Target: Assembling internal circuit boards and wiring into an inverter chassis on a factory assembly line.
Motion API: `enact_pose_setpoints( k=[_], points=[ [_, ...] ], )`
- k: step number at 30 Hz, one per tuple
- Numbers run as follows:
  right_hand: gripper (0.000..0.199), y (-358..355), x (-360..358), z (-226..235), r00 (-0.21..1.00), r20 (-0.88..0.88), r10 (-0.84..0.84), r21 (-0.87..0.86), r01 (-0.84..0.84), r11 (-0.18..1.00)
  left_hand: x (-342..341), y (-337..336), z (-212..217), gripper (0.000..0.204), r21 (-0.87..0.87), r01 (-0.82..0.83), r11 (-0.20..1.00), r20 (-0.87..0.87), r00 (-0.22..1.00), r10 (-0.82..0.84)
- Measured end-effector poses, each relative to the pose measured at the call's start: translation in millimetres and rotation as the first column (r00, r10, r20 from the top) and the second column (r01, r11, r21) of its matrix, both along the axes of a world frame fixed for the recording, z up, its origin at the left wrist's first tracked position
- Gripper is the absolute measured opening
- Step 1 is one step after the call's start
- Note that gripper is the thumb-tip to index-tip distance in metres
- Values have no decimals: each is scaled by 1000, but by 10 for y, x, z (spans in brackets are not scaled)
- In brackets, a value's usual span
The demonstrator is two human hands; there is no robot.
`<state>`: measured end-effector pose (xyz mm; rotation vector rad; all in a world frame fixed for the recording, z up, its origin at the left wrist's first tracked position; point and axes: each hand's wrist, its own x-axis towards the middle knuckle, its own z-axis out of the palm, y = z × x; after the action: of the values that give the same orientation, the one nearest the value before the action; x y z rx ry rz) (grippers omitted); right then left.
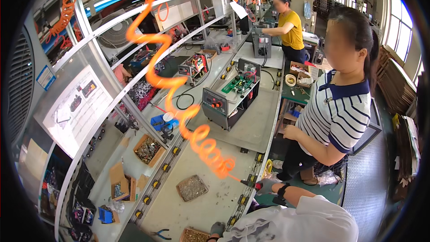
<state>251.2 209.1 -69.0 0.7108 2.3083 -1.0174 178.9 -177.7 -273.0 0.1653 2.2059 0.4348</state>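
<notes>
My right hand (266, 186), in a grey glove, is closed around a red-and-black air tool (258, 186) at the right edge of the line. An orange coiled hose (201, 141) runs down from above to the tool, whose working end is hidden. At the bottom, my left hand (218, 229), gloved too, rests beside an open carton of small metal fasteners (195, 236); its fingers are too indistinct to read. Pliers with blue handles (160, 234) lie left of that carton. Farther up the line is another box of small metal parts (192, 188).
An opened machine with a green circuit board (239, 85) stands on a grey board ahead. Roller tracks (156, 183) edge the line. Cartons of parts (149, 150) and a blue bin (105, 215) sit left. A person in a striped shirt (333, 112) stands close right; another in yellow (292, 29) works beyond.
</notes>
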Motion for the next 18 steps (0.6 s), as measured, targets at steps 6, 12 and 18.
enact_pose_setpoints(
  k=[6, 12, 18],
  points=[
    [60, -346, 231, -891, 869, 222, 443, -93, -433, 897, -70, 197, 602, 44, -73, -37, 997, 80, 996, 43],
    [63, -170, 380, -962, 889, 262, 376, -85, -367, 926, -52, 174, 709, 43, 3, -31, 1000, 75, 997, 30],
    [72, -53, 424, -685, 924, 239, 300, -68, -292, 954, -4, 51, 542, 47, 47, -71, 996, 31, 997, 70]
  ],
)
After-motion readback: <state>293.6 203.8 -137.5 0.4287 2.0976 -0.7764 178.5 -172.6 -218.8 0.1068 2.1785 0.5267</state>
